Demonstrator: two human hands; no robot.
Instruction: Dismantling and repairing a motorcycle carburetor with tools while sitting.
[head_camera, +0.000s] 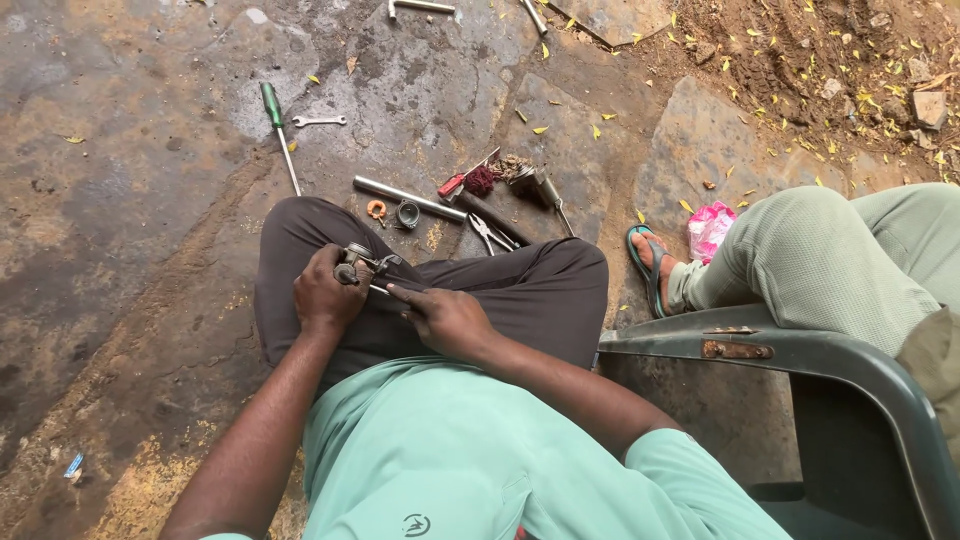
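Note:
I sit cross-legged on stone ground in dark trousers. My left hand is closed around a small metal part with a round end and a bracket, held over my lap. My right hand rests beside it, index finger stretched out to the part's lower edge where a thin metal rod shows.
On the ground ahead lie a green-handled screwdriver, a small spanner, a steel tube, pliers, a red-handled tool, an orange ring and a metal cup. Another person's leg and sandalled foot rest right, on a green plastic chair; pink bag.

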